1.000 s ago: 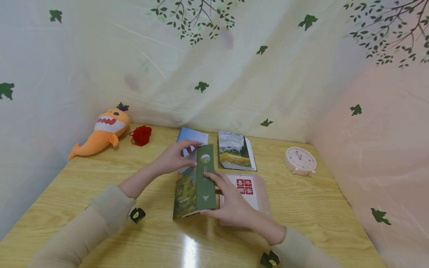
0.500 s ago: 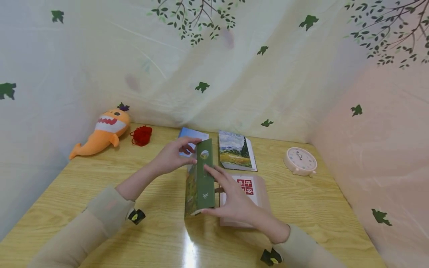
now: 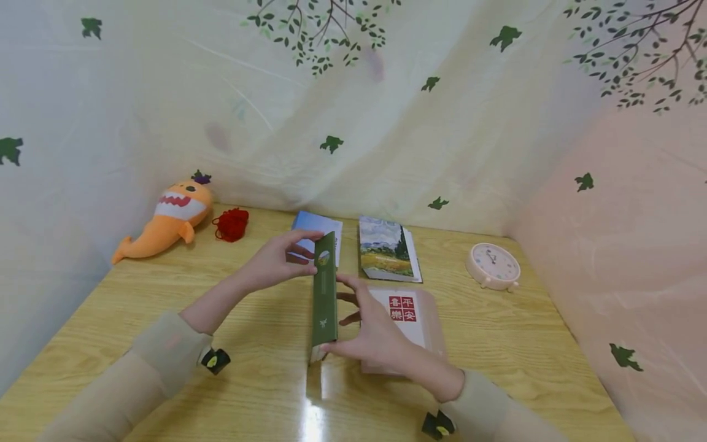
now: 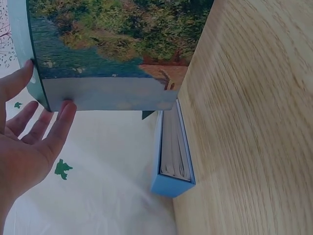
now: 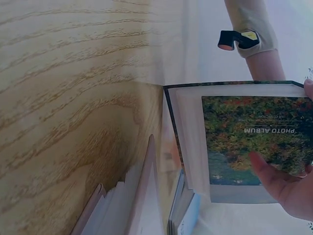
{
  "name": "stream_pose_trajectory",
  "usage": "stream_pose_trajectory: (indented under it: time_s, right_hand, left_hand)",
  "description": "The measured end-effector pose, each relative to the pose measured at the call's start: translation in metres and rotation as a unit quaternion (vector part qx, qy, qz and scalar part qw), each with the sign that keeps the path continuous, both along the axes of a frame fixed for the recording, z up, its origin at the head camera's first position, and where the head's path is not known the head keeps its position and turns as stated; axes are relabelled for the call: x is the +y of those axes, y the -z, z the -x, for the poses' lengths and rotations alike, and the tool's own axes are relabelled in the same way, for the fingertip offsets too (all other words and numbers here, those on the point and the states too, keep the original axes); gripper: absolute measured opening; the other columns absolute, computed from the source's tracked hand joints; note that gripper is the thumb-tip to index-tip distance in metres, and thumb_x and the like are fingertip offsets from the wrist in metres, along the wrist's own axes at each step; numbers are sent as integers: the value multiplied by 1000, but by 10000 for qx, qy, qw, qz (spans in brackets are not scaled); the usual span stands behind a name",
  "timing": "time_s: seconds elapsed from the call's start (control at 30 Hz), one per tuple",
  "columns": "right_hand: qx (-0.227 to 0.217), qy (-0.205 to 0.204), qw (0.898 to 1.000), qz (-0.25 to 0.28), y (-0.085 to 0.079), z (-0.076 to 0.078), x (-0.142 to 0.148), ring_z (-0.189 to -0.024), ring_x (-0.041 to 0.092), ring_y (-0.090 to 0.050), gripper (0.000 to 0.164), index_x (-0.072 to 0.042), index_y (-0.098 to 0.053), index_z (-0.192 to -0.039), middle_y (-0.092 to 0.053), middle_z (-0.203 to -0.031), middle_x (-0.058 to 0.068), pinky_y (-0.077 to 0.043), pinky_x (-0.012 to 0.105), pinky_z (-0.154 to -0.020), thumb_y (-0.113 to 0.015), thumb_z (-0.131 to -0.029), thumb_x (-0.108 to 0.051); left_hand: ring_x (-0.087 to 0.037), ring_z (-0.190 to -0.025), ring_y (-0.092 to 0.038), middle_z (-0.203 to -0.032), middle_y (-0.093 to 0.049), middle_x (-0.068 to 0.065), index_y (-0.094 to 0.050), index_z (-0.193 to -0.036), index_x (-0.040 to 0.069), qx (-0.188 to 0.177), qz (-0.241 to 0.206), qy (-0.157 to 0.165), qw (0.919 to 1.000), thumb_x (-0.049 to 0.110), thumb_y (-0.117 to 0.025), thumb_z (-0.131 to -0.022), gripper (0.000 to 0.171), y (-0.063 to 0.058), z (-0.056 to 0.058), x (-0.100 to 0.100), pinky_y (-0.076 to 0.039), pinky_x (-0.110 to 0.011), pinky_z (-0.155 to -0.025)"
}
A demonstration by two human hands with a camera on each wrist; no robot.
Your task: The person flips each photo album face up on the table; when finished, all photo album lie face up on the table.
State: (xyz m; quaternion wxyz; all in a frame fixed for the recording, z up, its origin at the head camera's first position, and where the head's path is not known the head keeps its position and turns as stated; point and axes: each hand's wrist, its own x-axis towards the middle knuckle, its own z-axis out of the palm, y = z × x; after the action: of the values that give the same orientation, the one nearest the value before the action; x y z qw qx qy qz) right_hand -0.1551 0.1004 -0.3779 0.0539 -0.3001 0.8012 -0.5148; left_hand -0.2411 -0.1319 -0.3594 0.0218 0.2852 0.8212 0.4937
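A green photo album [image 3: 324, 301] stands spine up at the table [image 3: 248, 393], between the two hands. The left hand [image 3: 276, 261] grips its far end, thumb on the spine side and fingers round the end. The right hand [image 3: 378, 328] holds the near end from the right, thumb at the near lower corner and fingers spread along the right face, with gaps between them. Just beyond the album lies a blue book [image 3: 317, 222], partly hidden by it. A book with a landscape cover [image 3: 385, 248] lies beyond the right hand, which partly covers a pink book [image 3: 433, 331].
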Motion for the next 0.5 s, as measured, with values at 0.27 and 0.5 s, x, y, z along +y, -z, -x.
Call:
stream_pose_trajectory:
  time_s: [0.27,0.5]
  right_hand:
    - [-247,-52,9997,-41,5,6,-7,-127,22,-46,105,-35,-21,-145,-29,-147,-6,-55,34,-80,-88,-65,-23]
    - [-270,-185,9992,-230,12,9,-11,-129,24,-44,109,-37,-16,-146,-20,-152,-8,-54,31,-80,-88,-66,-22]
  left_hand:
    - [-33,-108,-61,-139,-45,-9,-43,-141,16,-256,332,31,9991,22,-77,-80,70,-4,-2,-6,-55,-38,-83]
    - [-31,-108,-60,-141,-44,-9,-44,-140,14,-321,367,79,9988,24,-76,-80,68,2,-1,-13,-56,-37,-81]
